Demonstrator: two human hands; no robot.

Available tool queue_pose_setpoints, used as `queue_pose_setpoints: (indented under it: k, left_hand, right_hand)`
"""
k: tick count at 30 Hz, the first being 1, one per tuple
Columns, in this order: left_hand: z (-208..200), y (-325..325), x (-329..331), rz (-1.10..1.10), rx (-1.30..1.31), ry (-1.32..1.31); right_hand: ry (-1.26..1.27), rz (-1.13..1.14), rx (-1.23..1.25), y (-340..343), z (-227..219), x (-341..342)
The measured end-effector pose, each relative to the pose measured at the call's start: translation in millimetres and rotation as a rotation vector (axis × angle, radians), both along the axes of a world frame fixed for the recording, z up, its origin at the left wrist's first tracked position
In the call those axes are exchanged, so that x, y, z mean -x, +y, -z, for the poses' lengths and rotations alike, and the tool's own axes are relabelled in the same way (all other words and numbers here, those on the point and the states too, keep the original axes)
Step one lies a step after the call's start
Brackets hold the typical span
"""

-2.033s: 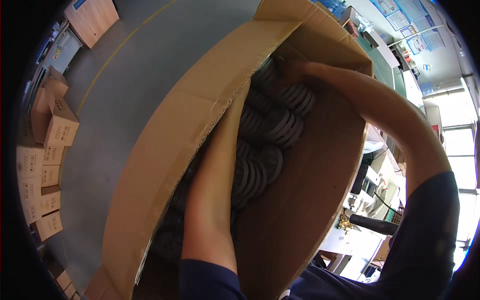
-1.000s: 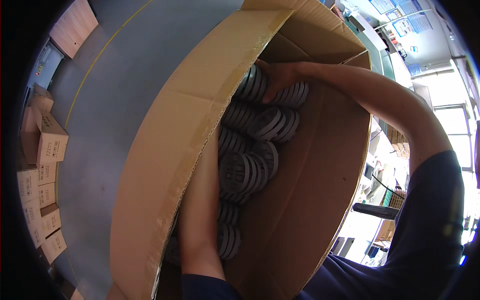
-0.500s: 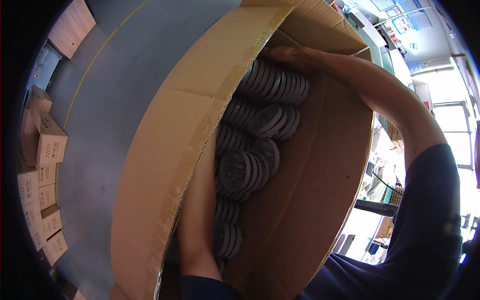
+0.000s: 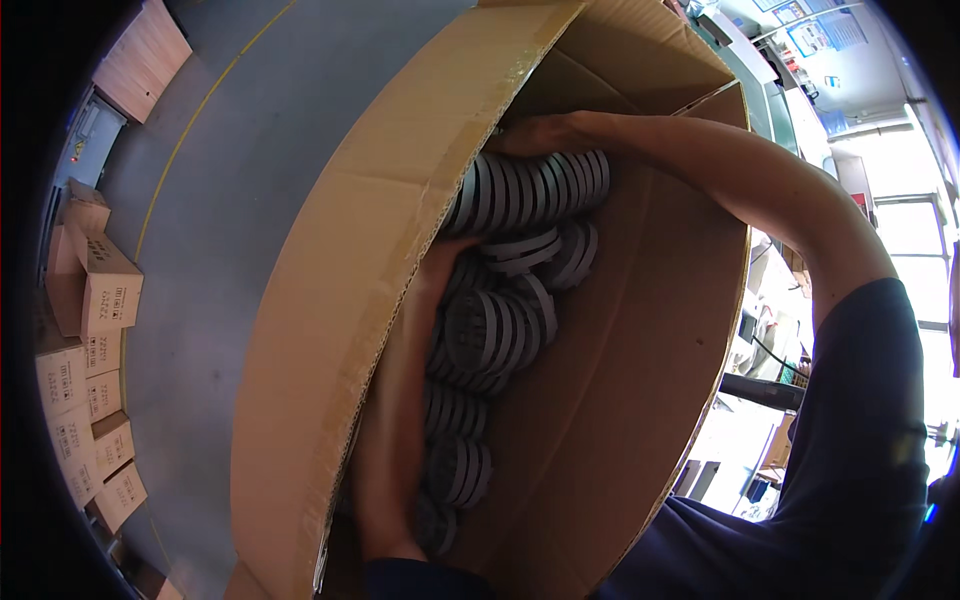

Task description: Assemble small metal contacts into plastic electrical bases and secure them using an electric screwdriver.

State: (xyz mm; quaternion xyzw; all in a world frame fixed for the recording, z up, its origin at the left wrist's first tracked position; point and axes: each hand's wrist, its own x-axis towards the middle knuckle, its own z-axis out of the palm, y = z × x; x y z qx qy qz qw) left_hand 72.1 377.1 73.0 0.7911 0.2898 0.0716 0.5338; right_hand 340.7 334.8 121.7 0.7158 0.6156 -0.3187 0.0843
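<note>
We see one part of the work in good order: at the far end of the large, open brown cardboard box, a row of grey, round, flat discs stands on edge, face to face. We judge that row to be nearly squared up. Below it, more grey discs lean in uneven stacks toward us, so we take the tidying there as not yet done (how deep the layers go, we cannot tell).

Our bare right hand lies along the far side of the row, its fingers too dark and cut off by the flap for us to tell whether they are spread or pressed together. Our bare left hand is at the near side, and the box edge hides its fingers, so we cannot tell their state either.

What the box rests on is hidden. To the left runs a smooth grey floor with a thin yellow line, and beyond it stacked light-brown cartons. To the right we have a cluttered white table and bright windows.
</note>
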Motion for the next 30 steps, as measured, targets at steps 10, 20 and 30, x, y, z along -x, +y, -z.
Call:
queue_pose_setpoints:
  k: [10, 20, 30]
  left_hand:
    - [-1, -21, 23, -0.623, 1.704, -0.897]
    - [-38, -27, 24, -0.562, 1.713, -1.014]
    - [-51, -32, 29, -0.522, 1.547, -1.012]
  right_hand:
    - [0.414, 0.455, -0.007, 28, -12, 86]
    - [0.437, 0.832, -0.046, 18, -77, 99]
    - [0.571, 0.858, 0.016, 14, -95, 106]
